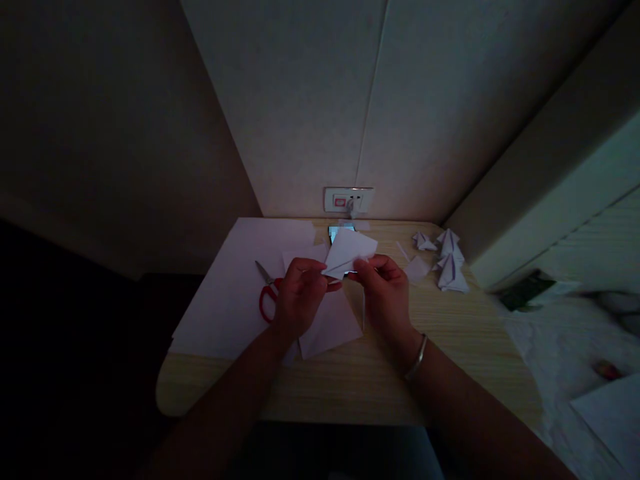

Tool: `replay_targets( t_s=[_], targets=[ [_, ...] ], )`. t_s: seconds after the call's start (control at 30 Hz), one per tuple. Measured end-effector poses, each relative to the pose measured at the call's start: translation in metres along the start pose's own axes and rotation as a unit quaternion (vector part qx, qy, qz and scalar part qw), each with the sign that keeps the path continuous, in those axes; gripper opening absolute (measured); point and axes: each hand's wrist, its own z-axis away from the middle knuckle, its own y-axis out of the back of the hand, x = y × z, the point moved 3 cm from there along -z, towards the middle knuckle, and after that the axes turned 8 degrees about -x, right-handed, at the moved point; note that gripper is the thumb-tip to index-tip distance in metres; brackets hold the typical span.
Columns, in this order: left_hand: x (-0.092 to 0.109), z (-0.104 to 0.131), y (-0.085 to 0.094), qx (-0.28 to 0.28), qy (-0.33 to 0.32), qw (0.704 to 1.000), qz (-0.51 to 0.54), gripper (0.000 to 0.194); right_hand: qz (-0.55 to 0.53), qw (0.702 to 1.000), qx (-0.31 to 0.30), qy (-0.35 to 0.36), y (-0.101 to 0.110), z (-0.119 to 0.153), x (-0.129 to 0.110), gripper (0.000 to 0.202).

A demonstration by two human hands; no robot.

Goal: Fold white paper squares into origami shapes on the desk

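Grip of the left hand [301,297] is a pinch: the thumb and the index finger are pressed together at the left lower corner of a folded white paper [349,250]. Grip of the right hand [386,293] is also narrow, with the thumb lying over the lower right edge of this paper and the other fingers bent behind it. So the paper is held between the two hands, tilted, above the surface [345,397], and a slanting fold line shows near its lower edge.

Behind the paper lies a phone [342,230] with its screen lit; the paper covers a part of it. Below the hands, a smaller white sheet [331,327] rests on the surface. Just beside the left hand are scissors [271,285] with red handles, their blades pointing away from the person. They lie upon a large white sheet [225,300], which covers much of the left side.

To the right of the right hand there is a small flat piece of paper [418,268]. Farther right stand a folded paper tree [451,261], made in tiers, and near it a little folded paper piece [424,241]. On the right wrist sits a bracelet [417,358]. On the wall [300,127], just above the back edge of the surface, is a socket plate [330,200] with a white plug [351,207] in it.
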Motion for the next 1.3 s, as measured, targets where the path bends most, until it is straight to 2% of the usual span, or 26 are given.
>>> replay_targets(
  t_s=[0.1,0.37,0.8,1.1,1.2,1.3],
  targets=[
    [0.0029,-0.0004,-0.0025,0.003,0.004,1.000,-0.018,0.018,0.000,1.000,0.000,0.001,-0.0002,0.0001,0.0000,0.020],
    [-0.0043,-0.0009,0.0014,0.059,0.025,0.996,-0.056,0.020,-0.017,1.000,-0.004,0.002,0.0000,0.0011,0.0017,0.018],
    [-0.0026,-0.0034,0.0000,0.109,-0.033,0.990,-0.085,0.026,0.001,1.000,-0.018,0.014,-0.0028,0.0038,0.0045,0.017],
    [-0.0031,-0.0061,-0.0024,0.101,0.036,0.993,-0.056,0.032,0.043,0.998,-0.011,0.034,-0.0013,0.0031,0.0009,0.017],
    [-0.0030,-0.0073,-0.0011,0.106,0.041,0.992,-0.048,0.034,0.039,0.999,-0.016,0.033,-0.0025,0.0029,-0.0005,0.023],
    [-0.0041,-0.0086,0.0015,0.126,0.048,0.991,-0.025,0.034,0.032,0.999,-0.011,0.020,-0.0018,0.0018,-0.0011,0.043]
  ],
)
